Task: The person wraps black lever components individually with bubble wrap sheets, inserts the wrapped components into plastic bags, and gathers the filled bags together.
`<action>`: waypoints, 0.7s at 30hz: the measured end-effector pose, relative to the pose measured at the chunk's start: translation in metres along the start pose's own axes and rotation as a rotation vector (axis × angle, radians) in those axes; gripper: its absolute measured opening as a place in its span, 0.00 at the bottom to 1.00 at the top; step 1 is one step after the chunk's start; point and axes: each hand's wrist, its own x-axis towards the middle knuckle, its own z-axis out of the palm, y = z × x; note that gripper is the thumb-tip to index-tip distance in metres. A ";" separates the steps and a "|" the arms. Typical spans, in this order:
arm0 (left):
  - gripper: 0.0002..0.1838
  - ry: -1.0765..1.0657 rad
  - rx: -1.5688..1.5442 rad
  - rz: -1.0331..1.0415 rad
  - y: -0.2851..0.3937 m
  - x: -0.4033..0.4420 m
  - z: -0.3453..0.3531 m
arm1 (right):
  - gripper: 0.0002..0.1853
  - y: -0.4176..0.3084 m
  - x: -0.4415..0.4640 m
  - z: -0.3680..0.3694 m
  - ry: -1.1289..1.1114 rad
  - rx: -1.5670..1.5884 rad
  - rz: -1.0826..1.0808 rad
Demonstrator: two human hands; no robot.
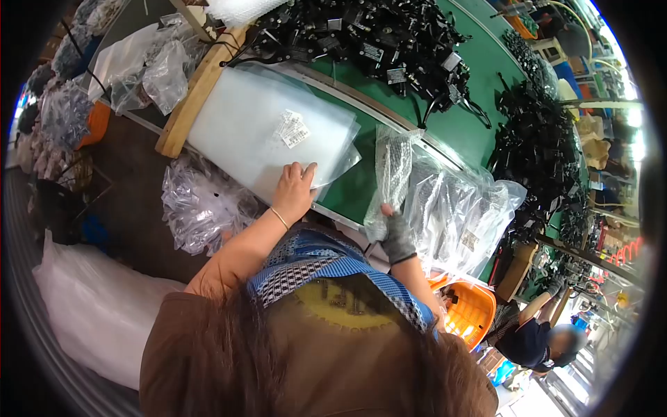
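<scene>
My bare left hand (295,191) rests on the near right part of a stack of clear plastic sheets or bags (240,128), its fingers a little bent and apart. White printed labels (292,131) lie on the stack. My right hand (398,238), in a grey glove with a bare thumb tip, is closed on the near end of a bubble-wrap bag (394,167). Just right of it lie filled clear plastic bags (445,208), one with a printed label (470,241).
Black metal parts (375,42) are heaped on the green table (479,45), with more (538,139) at the right. A wooden bar (198,97) edges the left. Below are an orange basket (472,313) and bagged parts (201,208). A co-worker (528,340) is at lower right.
</scene>
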 end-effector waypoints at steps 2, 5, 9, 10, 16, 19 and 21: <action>0.14 0.044 0.043 0.054 -0.009 -0.001 0.007 | 0.26 0.003 -0.017 -0.002 0.040 0.069 0.106; 0.08 0.126 -0.009 0.072 -0.018 0.005 0.012 | 0.26 0.027 -0.005 -0.029 0.130 -0.145 0.123; 0.06 0.048 -0.163 -0.100 -0.010 0.021 -0.008 | 0.22 0.025 0.001 -0.038 0.180 -0.130 0.036; 0.06 0.022 -0.173 -0.120 -0.014 0.022 -0.007 | 0.21 0.025 -0.007 -0.035 0.181 0.039 0.013; 0.09 -0.059 -0.408 -0.221 -0.019 0.030 -0.009 | 0.13 -0.014 -0.093 -0.031 0.006 0.173 0.035; 0.10 -0.120 -0.530 -0.349 -0.010 0.039 -0.014 | 0.23 -0.007 -0.091 -0.038 -0.099 -0.626 0.000; 0.11 -0.139 -0.577 -0.416 -0.005 0.041 -0.007 | 0.21 -0.006 -0.083 -0.015 -0.103 -0.619 0.018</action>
